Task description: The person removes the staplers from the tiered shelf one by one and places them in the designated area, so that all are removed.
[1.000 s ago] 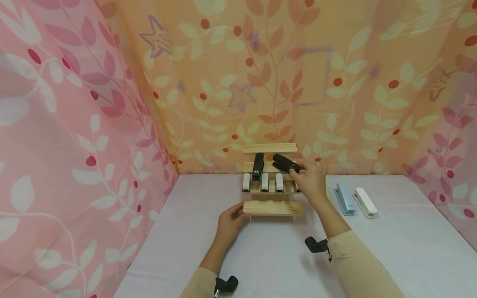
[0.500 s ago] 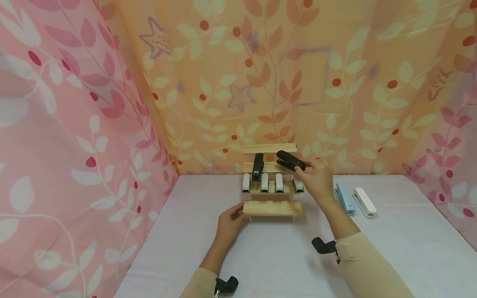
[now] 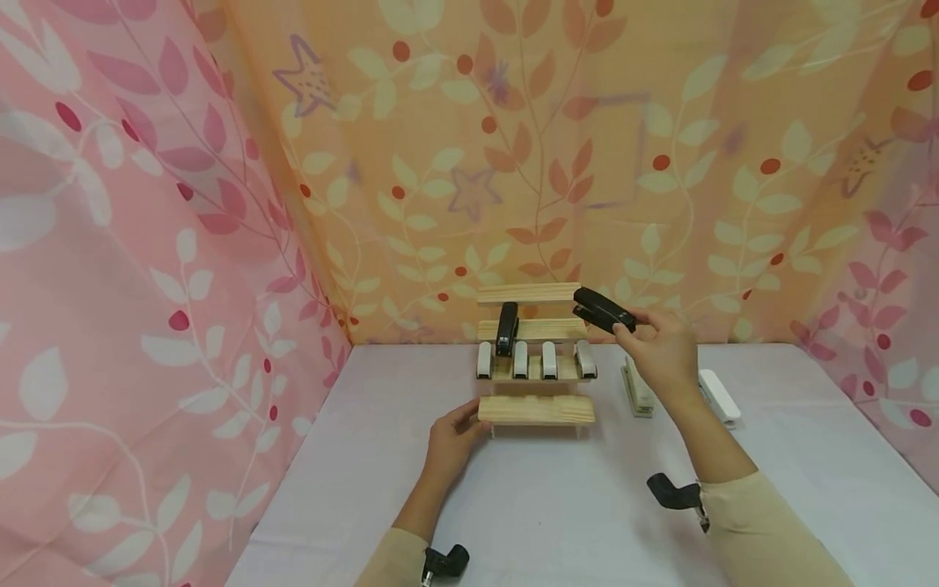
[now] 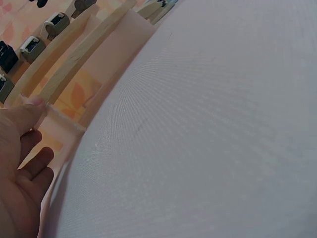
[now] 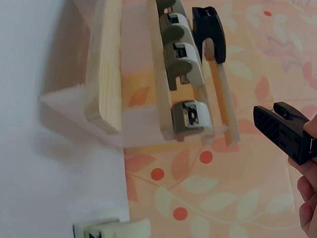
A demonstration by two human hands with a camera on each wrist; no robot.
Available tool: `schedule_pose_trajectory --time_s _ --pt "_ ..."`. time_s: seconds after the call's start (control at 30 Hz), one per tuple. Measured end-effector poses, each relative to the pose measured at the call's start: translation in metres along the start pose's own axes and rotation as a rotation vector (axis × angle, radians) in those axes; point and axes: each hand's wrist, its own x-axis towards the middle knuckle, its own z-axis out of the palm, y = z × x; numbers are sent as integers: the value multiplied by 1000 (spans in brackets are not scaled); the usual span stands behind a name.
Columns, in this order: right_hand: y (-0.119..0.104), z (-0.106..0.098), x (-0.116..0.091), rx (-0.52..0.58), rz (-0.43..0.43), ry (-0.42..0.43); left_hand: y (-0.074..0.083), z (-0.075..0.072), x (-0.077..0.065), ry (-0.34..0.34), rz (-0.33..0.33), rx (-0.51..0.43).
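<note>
My right hand (image 3: 663,355) pinches a black stapler (image 3: 601,310) by one end, in the air to the right of a wooden stepped rack (image 3: 537,409). The right wrist view shows this stapler (image 5: 287,134) apart from the rack. Another black stapler (image 3: 507,329) stands on an upper step. Several white-and-grey staplers (image 3: 549,360) line the step below it; the rightmost (image 3: 586,359) leans slightly. My left hand (image 3: 451,444) holds the left end of the rack's lowest board, its thumb against the board (image 4: 59,82) in the left wrist view.
On the white-covered table, right of the rack, stand a pale green stapler (image 3: 637,388) and a white stapler (image 3: 720,398), partly behind my right forearm. A patterned orange cloth (image 3: 411,244) hangs close behind the rack, with pink cloth (image 3: 147,326) at the left.
My right hand has carried the black stapler rightward and slightly up, off the rack. My arm now covers the light blue stapler, and the pale green one has come into view. The left hand stays put.
</note>
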Motion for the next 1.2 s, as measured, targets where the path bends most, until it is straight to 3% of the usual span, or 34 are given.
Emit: schedule_pose_trajectory --time_s 0.33,0.63,0.93,1.2 --pt "12 -45 -3 -77 -21 86 1 0 0 -7 -12 2" --pt "38 -84 -12 -142 39 128 1 -1 -1 -7 -19 -2" --pt "71 -118 -23 -213 166 157 0 0 0 -6 -10 7" --pt "104 -130 -36 -272 293 159 0 0 -1 -6 -26 0"
